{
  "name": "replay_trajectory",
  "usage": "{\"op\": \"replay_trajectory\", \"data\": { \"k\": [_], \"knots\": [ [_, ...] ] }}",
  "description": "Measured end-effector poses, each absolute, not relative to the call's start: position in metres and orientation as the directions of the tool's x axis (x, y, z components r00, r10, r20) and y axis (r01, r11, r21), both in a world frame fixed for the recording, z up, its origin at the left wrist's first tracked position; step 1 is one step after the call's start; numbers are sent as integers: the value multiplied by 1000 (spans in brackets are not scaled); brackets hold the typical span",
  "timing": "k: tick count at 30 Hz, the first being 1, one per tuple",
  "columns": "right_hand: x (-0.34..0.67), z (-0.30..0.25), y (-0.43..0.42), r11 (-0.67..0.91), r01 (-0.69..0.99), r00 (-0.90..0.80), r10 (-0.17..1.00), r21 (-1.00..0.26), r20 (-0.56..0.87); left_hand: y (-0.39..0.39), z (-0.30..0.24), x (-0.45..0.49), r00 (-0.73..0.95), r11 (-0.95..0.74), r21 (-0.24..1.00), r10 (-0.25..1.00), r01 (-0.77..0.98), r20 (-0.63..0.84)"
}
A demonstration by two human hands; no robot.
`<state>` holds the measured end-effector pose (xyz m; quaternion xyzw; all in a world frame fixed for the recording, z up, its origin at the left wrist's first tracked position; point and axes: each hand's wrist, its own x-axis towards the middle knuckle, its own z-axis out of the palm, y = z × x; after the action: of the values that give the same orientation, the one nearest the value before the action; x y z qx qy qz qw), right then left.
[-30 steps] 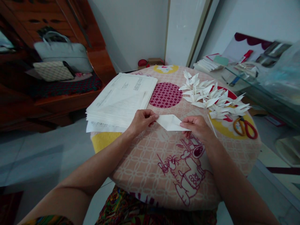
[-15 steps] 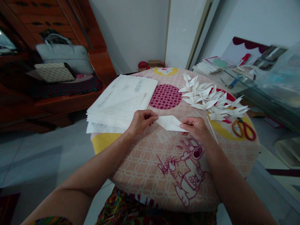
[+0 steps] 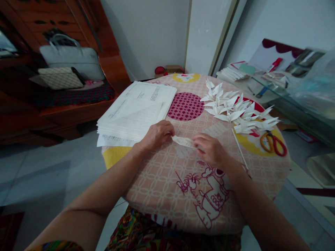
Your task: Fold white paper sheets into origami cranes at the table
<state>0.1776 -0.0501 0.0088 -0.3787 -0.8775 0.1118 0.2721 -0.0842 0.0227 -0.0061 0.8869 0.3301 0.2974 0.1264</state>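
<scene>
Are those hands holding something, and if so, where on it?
Yes: a narrow piece of folded white paper, held at its two ends, the left hand at one and the right hand at the other.

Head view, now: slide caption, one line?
Left hand and right hand hold a folded white paper between them, stacked sheets and folded paper shapes beyond.

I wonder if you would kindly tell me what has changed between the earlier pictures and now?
The right hand has moved inward, toward the left hand. The folded paper between them, earlier a broad, flat shape, now shows as a narrow strip. Neither hand has visibly let go. The paper stack, folded white pieces and scissors stayed put.
</scene>
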Motion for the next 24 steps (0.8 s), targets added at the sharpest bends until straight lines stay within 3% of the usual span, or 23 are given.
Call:
{"op": "replay_trajectory", "data": {
  "k": [4,8,12,19,24],
  "knots": [
    [170,2,-53,704,615,-670,704,-355,235,23,-9,-83,616,-764,423,644,487,453],
    [172,1,-51,709,603,-682,696,-366,225,12,-3,-75,529,-749,487,663,450,530],
    [175,0,-49,705,569,-670,696,-424,259,3,-2,-68,732,-784,528,564,327,383],
    [190,2,-45,427,604,-383,896,-672,224,5,-8,-67,766,-756,568,562,324,311],
    [196,1,-46,327,628,-365,925,-707,103,1,-5,-63,703,-664,648,658,373,270]
  ]
}}
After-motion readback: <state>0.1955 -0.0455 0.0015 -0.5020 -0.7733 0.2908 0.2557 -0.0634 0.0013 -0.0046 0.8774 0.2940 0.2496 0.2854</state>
